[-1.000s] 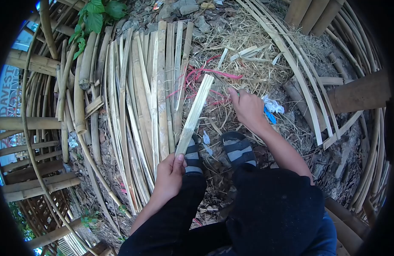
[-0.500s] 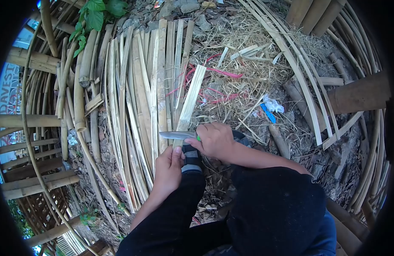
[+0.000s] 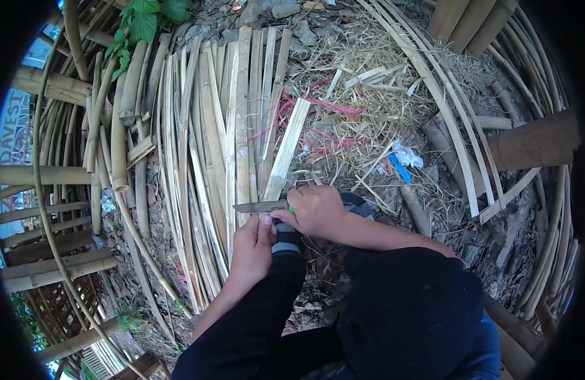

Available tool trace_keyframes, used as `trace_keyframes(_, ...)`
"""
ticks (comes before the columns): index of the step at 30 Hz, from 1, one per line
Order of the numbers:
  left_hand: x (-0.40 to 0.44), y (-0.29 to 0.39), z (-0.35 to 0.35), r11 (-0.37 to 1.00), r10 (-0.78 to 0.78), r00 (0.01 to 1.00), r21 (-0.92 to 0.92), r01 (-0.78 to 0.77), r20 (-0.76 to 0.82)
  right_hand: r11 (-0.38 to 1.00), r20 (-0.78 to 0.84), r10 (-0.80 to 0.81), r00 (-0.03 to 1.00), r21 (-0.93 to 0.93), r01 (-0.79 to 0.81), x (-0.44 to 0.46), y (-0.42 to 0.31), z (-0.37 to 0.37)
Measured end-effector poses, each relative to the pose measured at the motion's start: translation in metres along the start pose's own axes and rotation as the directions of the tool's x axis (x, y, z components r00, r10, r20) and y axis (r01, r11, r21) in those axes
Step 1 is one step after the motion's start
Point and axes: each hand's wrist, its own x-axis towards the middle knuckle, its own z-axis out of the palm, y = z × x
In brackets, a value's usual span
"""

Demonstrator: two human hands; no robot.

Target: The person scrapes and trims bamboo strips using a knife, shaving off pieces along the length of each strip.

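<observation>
The bamboo strip point(image 3: 288, 145) slants lengthwise away from the left hand point(image 3: 253, 247), its near end pinched in those fingers. Just right of the strip, the right hand point(image 3: 317, 211) has its fingers wrapped around a knife point(image 3: 259, 207), the blade crosswise over the strip near the left thumb. Slats point(image 3: 242, 126) lie left of the strip; I see no container.
</observation>
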Motion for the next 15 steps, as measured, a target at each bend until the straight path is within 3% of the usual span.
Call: trace_keyframes(15, -0.003, 0.007, 0.001, 0.999, -0.038, 0.998, -0.006, 0.039, 0.053, 0.973, -0.086, 0.024, 0.996, -0.226, -0.043, -0.008, 0.013, -0.013)
